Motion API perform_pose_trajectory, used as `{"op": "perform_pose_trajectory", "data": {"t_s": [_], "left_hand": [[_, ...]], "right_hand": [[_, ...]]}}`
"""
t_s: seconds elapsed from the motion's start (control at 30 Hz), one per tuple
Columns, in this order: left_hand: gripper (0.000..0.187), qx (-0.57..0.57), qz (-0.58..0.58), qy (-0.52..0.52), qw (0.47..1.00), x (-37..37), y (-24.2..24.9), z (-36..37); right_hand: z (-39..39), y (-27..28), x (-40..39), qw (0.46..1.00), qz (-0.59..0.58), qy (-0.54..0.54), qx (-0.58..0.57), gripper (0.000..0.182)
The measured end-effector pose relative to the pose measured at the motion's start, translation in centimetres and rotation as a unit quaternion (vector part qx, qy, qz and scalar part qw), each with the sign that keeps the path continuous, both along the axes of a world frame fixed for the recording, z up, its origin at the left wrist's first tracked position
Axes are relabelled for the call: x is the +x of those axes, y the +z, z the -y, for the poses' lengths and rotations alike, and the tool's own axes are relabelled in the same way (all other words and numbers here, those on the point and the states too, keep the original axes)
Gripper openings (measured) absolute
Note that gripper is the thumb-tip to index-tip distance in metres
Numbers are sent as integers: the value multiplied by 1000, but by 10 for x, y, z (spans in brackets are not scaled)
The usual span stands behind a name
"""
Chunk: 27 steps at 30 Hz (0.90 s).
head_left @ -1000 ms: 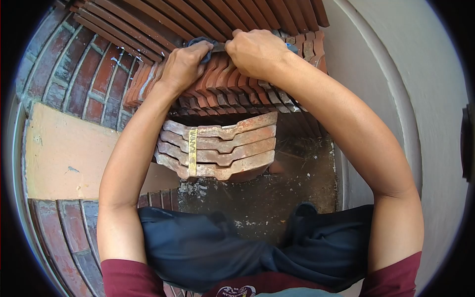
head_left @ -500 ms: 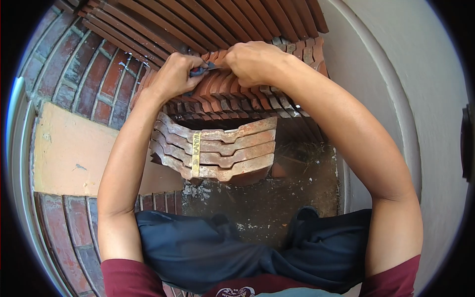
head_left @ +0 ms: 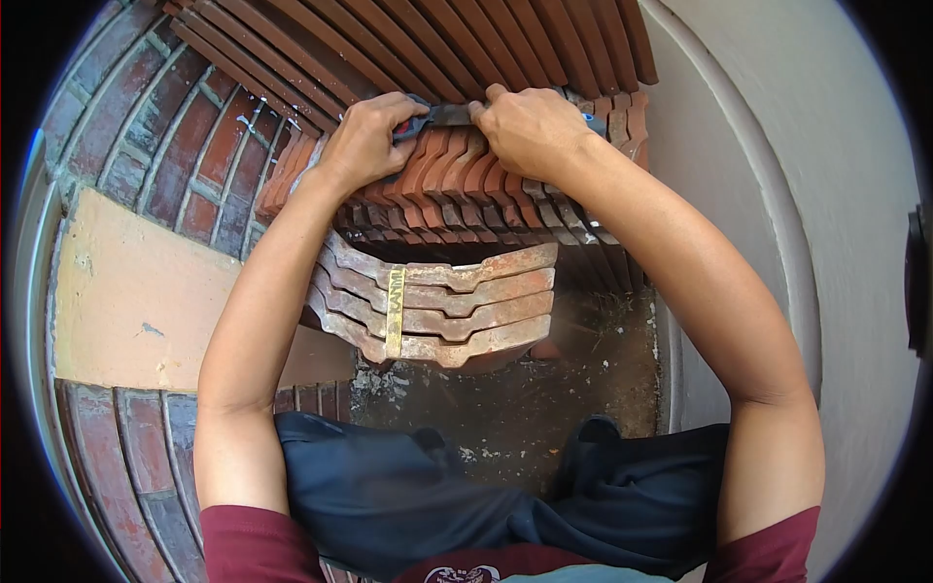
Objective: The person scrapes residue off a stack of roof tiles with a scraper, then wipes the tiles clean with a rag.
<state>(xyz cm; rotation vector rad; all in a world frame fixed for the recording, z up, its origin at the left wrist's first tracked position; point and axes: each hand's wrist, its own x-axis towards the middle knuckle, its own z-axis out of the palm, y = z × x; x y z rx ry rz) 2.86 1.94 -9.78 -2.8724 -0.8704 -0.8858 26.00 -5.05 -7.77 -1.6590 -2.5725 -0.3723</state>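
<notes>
My left hand (head_left: 371, 139) is closed around a tool with a dark blue and red handle (head_left: 412, 124). A flat grey strip, which looks like its blade (head_left: 449, 115), spans from there toward my right hand (head_left: 530, 131). My right hand is closed, its fingertips at the far end of that strip; what lies inside the fingers is hidden. A small blue item (head_left: 592, 121) shows beside the right wrist, only partly visible. Both hands are over a row of curved terracotta roof tiles (head_left: 442, 170) standing on edge.
A bundle of several weathered tiles (head_left: 476, 316), with a yellow lettered strip (head_left: 396, 311), sits nearer me. Long brown tiles (head_left: 418, 49) stand behind the row. Brick paving (head_left: 209, 146) lies left; a pale wall (head_left: 768, 146) rises right. My legs (head_left: 389, 476) are below.
Both hands have moved slightly up and away toward the long brown tiles. The grey strip between them now shows broader, and the blue item by the right wrist has come into view.
</notes>
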Motion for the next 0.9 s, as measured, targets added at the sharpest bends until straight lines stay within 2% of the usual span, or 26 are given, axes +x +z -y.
{"op": "perform_pose_trajectory", "data": {"t_s": [0.17,0.4,0.5,0.6,0.7,0.8,0.9], "left_hand": [[39,18,-13,0,1000,4,-2,0],[42,35,56,3,998,-8,-12,-4],[40,32,72,8,997,-4,-17,-7],[37,38,81,2,996,-3,-17,-10],[35,54,67,-23,996,-1,-14,-8],[32,59,30,-23,998,2,-15,-3],[30,62,7,-13,998,-1,-16,-9]], "right_hand": [[-5,-3,1,1000,6,9,-19,36],[2,-2,4,999,-7,45,24,40],[0,-11,3,997,-7,46,63,29],[-6,-14,-2,995,-26,52,87,27],[-12,-6,-7,999,19,30,26,38],[-15,1,-12,999,28,18,-7,24],[-17,15,-20,995,77,11,-62,23]]}}
